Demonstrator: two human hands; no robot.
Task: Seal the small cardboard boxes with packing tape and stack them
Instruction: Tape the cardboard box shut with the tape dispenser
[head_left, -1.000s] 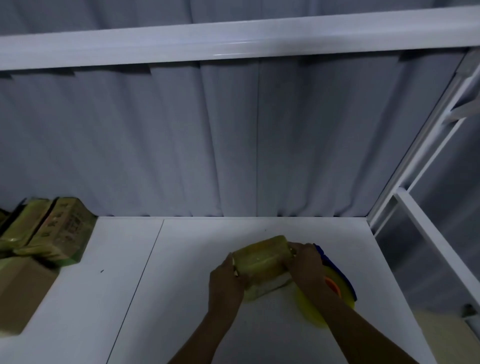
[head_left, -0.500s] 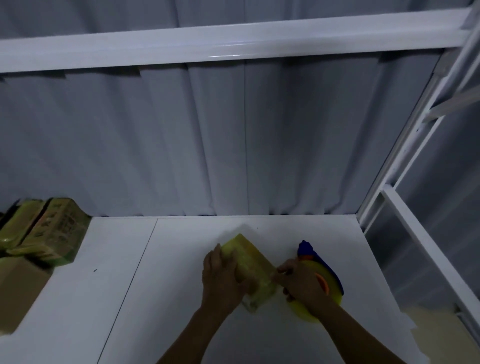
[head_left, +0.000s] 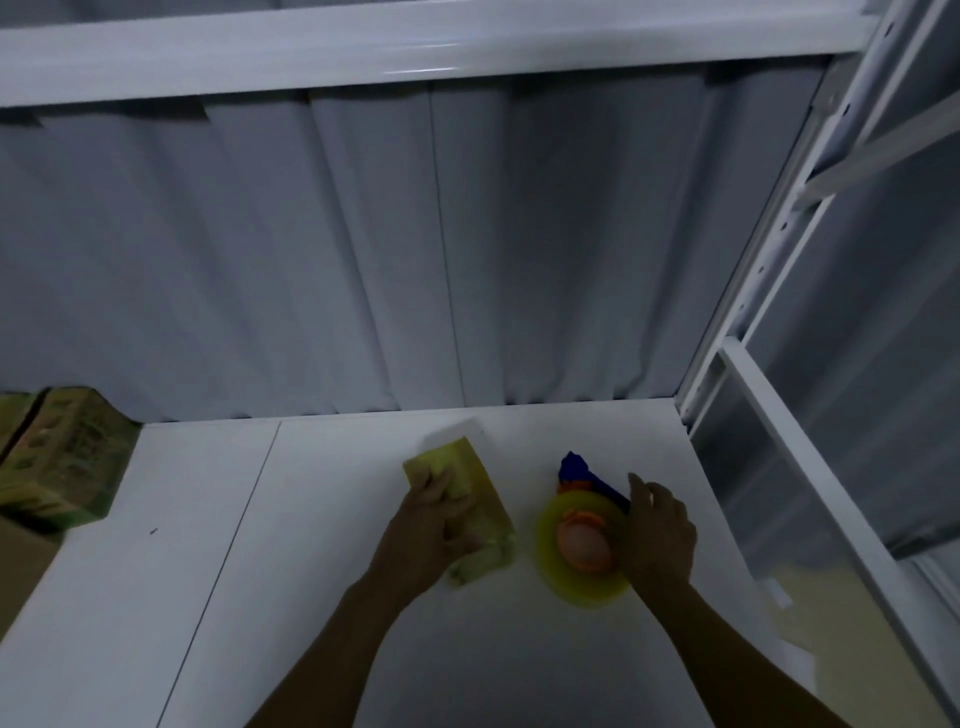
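Note:
A small yellowish cardboard box (head_left: 470, 480) lies on the white table (head_left: 311, 597), turned at an angle. My left hand (head_left: 431, 525) grips its near end, fingers curled over the top. To its right lies a tape dispenser (head_left: 582, 551) with a yellow roll, orange hub and blue handle. My right hand (head_left: 657, 538) is at the dispenser's right side, fingers loosely curved around its edge; whether they grip it is unclear.
Several sealed yellowish boxes (head_left: 57, 462) are stacked at the table's left edge, above a brown carton (head_left: 21, 571). Grey curtain hangs behind the table. A white metal frame (head_left: 769, 415) runs along the right side and a white beam overhead.
Both hands held the box a second ago. My left hand turned it and set it on the table. My right hand let go and moved right onto the tape dispenser.

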